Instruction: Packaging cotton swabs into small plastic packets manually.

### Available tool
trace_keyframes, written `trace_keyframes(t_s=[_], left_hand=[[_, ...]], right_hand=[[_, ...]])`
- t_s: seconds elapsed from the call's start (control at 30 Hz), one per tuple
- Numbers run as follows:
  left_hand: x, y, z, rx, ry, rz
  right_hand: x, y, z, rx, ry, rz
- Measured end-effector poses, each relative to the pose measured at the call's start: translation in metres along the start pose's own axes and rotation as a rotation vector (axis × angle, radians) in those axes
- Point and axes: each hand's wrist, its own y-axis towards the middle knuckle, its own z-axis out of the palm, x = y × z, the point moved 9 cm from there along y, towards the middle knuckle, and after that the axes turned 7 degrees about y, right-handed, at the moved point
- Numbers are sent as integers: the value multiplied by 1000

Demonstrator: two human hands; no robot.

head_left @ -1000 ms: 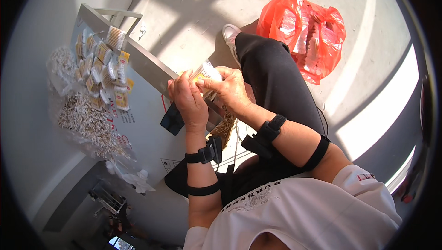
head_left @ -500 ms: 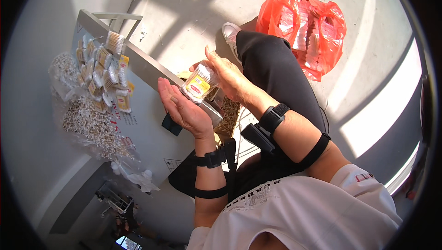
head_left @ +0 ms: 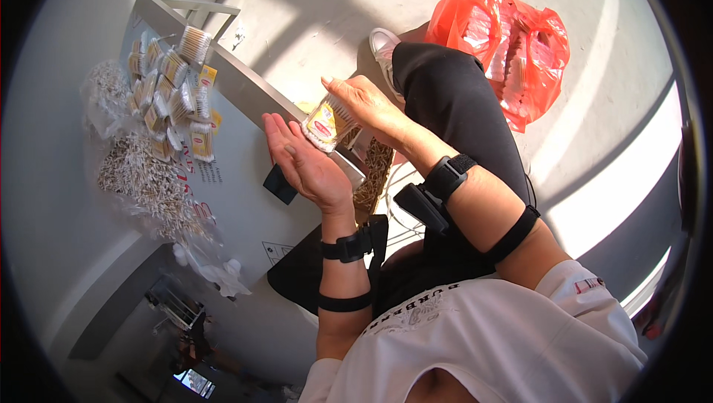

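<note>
A clear pack of cotton swabs [head_left: 324, 127] with a yellow, white and red label is tilted between my two hands. My right hand [head_left: 364, 109] holds its upper side, with the fingers partly hidden behind it. Palm up, my left hand [head_left: 313, 173] lies open, its fingers stretched out beside the pack's lower end. Whether the left fingers bear any of its weight I cannot tell. On the table [head_left: 249, 158] to the left is a heap of similar swab packs [head_left: 167, 91].
Loose cotton swabs [head_left: 145, 187] lie in clear plastic near the table's left side. A box of swabs [head_left: 377, 169] stands below my hands, beside a dark block [head_left: 279, 184]. A red plastic bag [head_left: 557, 69] with packs sits on the floor, past my leg [head_left: 453, 91].
My right hand has turned further over the pack's upper end, covering more of it. The left palm stays open beneath. The whole view has shifted slightly.
</note>
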Motion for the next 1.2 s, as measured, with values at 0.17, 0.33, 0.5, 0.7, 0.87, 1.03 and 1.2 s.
trace_keyframes(t_s=[0.17, 0.33, 0.5, 0.7, 0.87, 1.03, 1.2], left_hand=[[6, -15, -22, -72, -112, -39], [7, -16, -5, -48, -278, -87], [-14, -17, -3, 26, 216, 49], [-5, -33, 18, 369, 1082, 261], [-7, -22, -11, 179, 556, 113], [-6, -10, -22, 279, 706, 148], [-12, -14, -22, 217, 800, 199]], right_hand=[[4, 1, -8, -62, -103, 136], [28, -7, 4, -102, -576, -111], [26, 0, 1, -98, -584, -109], [30, 8, 5, -33, -663, -154], [27, 6, 3, -49, -598, -133], [27, 6, -2, -80, -653, -129], [26, 5, -2, -88, -600, -145]])
